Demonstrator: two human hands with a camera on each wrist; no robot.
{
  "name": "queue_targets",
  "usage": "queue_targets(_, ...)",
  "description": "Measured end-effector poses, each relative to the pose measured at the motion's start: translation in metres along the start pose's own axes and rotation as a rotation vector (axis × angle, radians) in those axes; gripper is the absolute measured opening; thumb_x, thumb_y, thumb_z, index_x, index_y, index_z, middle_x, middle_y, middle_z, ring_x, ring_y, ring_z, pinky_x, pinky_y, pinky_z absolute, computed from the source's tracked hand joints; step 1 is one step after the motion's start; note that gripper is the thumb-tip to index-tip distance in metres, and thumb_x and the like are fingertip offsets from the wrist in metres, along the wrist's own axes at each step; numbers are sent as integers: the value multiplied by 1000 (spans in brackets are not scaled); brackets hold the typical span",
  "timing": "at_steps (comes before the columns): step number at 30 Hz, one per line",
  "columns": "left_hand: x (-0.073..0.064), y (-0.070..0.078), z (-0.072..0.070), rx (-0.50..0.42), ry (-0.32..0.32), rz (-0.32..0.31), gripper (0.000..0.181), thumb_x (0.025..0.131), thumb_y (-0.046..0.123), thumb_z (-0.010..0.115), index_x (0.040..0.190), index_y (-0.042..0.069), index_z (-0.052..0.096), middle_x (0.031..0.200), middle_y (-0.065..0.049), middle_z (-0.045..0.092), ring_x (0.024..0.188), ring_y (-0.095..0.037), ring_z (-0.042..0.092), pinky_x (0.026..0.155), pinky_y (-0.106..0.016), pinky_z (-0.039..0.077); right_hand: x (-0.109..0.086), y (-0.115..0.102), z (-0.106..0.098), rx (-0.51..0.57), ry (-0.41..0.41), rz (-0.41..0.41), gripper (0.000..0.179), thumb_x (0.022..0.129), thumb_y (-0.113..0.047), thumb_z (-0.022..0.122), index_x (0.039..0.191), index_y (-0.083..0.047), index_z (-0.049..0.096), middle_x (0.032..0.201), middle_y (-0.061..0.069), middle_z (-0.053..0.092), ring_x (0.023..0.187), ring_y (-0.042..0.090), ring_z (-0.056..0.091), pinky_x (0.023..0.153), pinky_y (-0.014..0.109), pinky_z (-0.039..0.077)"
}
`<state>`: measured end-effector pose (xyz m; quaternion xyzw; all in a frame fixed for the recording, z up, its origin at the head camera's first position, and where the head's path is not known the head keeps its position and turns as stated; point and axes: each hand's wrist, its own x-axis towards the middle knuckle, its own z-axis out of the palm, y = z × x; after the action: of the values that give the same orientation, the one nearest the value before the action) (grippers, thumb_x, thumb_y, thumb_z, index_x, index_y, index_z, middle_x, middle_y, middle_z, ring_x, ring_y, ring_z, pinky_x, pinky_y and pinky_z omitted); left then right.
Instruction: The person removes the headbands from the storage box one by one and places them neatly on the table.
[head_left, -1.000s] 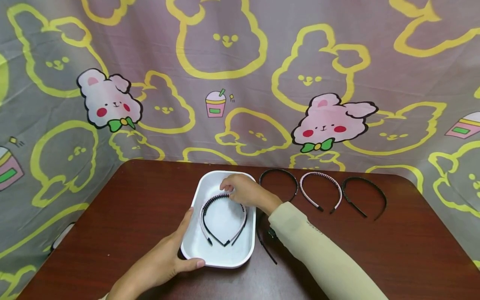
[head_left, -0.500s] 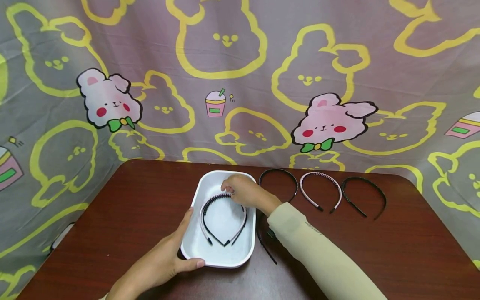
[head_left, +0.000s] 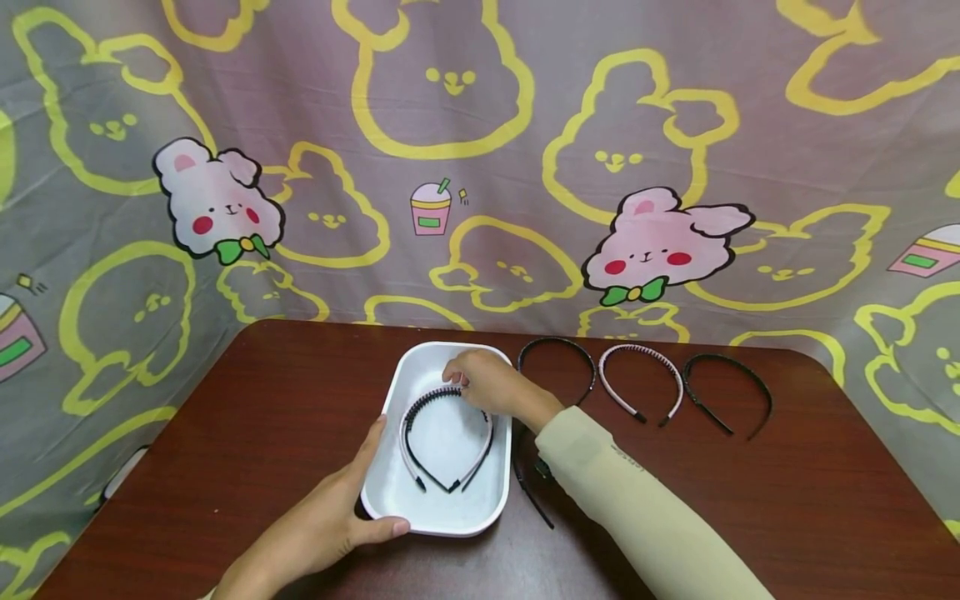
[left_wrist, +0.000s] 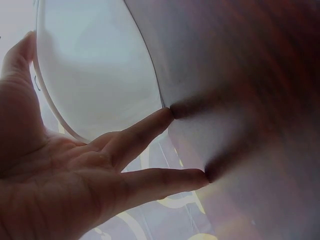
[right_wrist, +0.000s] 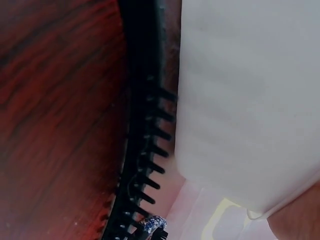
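Note:
In the head view my left hand (head_left: 322, 521) braces the left side and near corner of a white tray (head_left: 390, 502). Its thumb lies at the near rim; in the left wrist view the hand (left_wrist: 90, 185) has straight fingers, two tips meeting the tabletop. Inside the tray lie a toothed black headband (head_left: 422, 406) and a pale pink headband (head_left: 403, 446), overlapping. Over their upper right arc, my right hand (head_left: 487, 382) reaches in with curled fingers and pinches at the headbands' top. The palm hides the exact contact, and which band it holds is unclear.
Right of the tray on the brown table (head_left: 247, 433) lie a black headband (head_left: 557, 339), partly behind the right arm, a pale pink headband (head_left: 645, 348) and another black headband (head_left: 727, 360). A black headband end (head_left: 536, 504) pokes out beside the sleeve. A patterned curtain (head_left: 480, 192) hangs behind.

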<state>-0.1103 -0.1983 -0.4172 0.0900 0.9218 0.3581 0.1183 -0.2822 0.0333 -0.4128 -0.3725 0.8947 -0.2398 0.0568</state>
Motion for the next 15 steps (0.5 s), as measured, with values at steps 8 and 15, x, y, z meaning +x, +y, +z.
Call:
queue_targets(8,-1,-1,1,13,16,25,129,79,53,89,170,20,5,169,-17,35,138,-29,54,108,-40,48,-1,1,1,70,10,43,33,89,14,62,114,-3,78,106,9,77,92,20,67,81,29,54)
queue_targets(15,-1,-2,1,12,21,39,128,79,52,89,170,20,5,169,-16,35,137,-29,55,108,-39,48,-2,0,2,94,43,64,33,89,13,63,113,-4,78,105,7,77,93,19,67,79,29,52)
